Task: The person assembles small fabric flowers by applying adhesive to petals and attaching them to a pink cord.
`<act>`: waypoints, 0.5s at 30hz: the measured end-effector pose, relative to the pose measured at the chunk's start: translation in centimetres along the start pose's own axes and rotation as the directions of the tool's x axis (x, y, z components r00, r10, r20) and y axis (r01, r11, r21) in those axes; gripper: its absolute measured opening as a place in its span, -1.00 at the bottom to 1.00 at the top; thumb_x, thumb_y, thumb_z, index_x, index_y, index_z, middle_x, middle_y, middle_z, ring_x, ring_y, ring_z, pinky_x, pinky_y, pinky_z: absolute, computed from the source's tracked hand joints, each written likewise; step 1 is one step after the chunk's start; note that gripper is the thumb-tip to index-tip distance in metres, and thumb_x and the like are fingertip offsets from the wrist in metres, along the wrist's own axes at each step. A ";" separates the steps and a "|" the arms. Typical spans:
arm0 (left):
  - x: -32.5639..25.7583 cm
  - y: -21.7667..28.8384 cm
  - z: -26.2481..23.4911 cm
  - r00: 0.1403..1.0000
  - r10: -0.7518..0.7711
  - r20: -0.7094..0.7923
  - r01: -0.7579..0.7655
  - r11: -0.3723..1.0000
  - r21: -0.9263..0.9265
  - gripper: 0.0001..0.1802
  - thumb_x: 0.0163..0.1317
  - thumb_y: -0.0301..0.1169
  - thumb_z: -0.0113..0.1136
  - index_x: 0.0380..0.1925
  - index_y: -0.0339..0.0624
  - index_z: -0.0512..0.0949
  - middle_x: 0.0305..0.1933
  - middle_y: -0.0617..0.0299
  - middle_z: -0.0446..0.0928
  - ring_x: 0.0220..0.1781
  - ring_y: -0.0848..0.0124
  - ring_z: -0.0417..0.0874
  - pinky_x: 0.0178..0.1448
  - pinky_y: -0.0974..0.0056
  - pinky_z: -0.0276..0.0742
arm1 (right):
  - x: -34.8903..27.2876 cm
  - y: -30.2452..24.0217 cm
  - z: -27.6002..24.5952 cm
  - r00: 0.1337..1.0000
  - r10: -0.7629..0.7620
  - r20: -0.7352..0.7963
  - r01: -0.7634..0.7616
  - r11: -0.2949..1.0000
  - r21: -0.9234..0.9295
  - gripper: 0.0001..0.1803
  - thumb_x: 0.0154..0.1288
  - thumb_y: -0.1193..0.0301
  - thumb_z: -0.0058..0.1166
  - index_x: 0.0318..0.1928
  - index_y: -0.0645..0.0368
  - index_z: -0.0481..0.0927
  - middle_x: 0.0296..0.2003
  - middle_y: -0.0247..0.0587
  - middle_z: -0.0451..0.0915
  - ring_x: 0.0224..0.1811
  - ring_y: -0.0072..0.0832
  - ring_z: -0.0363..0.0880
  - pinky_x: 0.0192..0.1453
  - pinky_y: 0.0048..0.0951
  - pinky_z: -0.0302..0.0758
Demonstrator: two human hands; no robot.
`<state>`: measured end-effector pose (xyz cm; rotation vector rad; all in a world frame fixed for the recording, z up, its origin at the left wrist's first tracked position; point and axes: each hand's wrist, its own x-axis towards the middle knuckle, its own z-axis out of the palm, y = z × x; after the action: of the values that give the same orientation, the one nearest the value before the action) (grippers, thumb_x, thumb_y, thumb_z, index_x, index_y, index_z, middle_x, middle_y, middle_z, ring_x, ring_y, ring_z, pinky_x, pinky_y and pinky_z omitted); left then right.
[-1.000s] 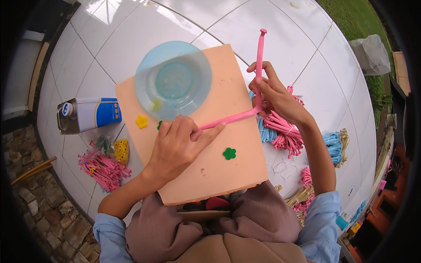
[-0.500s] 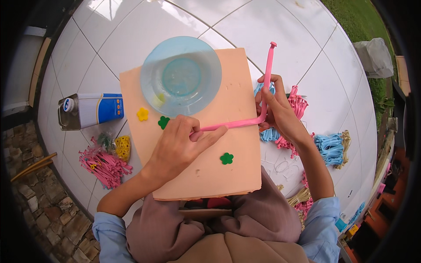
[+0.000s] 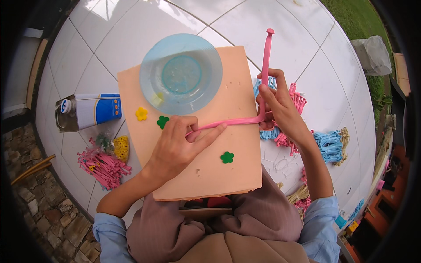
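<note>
A long pink rubbery strip [image 3: 237, 121] with a small flared end runs between my hands, just above a peach-coloured board across my lap. My left hand [image 3: 175, 142] pinches one end of it, the index finger stretched along its underside. Fingers of my right hand [image 3: 280, 103] wrap the strip beyond the board's right edge, where it bends sharply; from there its free end stands upward. Below the strip lies a green flower-shaped piece [image 3: 227, 157]. Another green flower piece [image 3: 162, 122] and a yellow flower piece [image 3: 141, 114] are beside my left hand.
A translucent blue plate [image 3: 181, 74] covers the upper part of the peach board [image 3: 210, 175]. Left of it are a metal can [image 3: 90, 111], a pink bundle [image 3: 103, 168] and a bag of yellow pieces [image 3: 121, 148]. Blue strip bundles [image 3: 328, 148] lie right on white tiles.
The free end of the pink strip has risen slightly and shifted a little left. My right hand has moved slightly up. Both hands keep their hold on the strip.
</note>
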<state>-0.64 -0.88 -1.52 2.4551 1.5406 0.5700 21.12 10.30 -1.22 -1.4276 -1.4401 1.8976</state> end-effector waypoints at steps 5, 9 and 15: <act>0.2 0.4 -0.5 0.999 -0.023 0.044 0.021 0.999 0.046 -0.30 -0.23 -0.76 0.13 0.01 0.07 0.56 -0.32 0.23 0.19 -0.26 0.36 0.31 -0.21 0.38 0.39 | 0.6 -0.8 0.1 0.998 0.061 0.012 -0.059 0.994 -0.087 -0.57 0.40 0.12 -0.20 0.07 0.11 0.11 -0.52 -0.30 0.35 -0.73 -0.68 0.37 -0.73 -0.68 0.26; 0.2 0.4 -0.4 0.999 -0.028 0.046 0.026 0.999 0.044 -0.31 -0.22 -0.75 0.13 0.01 0.07 0.56 -0.32 0.22 0.20 -0.26 0.36 0.31 -0.20 0.37 0.39 | 1.1 1.0 0.9 0.991 -0.086 -0.099 0.068 0.984 -0.165 -0.53 0.40 0.13 -0.18 0.07 0.24 0.12 -0.56 -0.28 0.34 -0.72 -0.63 0.32 -0.67 -0.58 0.28; 0.0 0.2 -0.2 0.999 -0.010 0.051 0.006 0.997 0.073 -0.32 -0.14 -0.70 0.07 0.08 0.06 0.48 -0.34 0.18 0.23 -0.29 0.34 0.32 -0.20 0.34 0.38 | 1.1 1.5 2.7 0.901 -0.290 -0.322 0.173 0.921 -0.348 -0.59 0.34 0.36 -0.05 0.10 0.23 0.16 -0.55 -0.24 0.29 -0.58 -0.55 0.33 -0.52 -0.46 0.31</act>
<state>-0.53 -0.97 -1.26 2.4946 1.5777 0.4540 18.70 9.13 -3.14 -1.5605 -1.6795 1.2116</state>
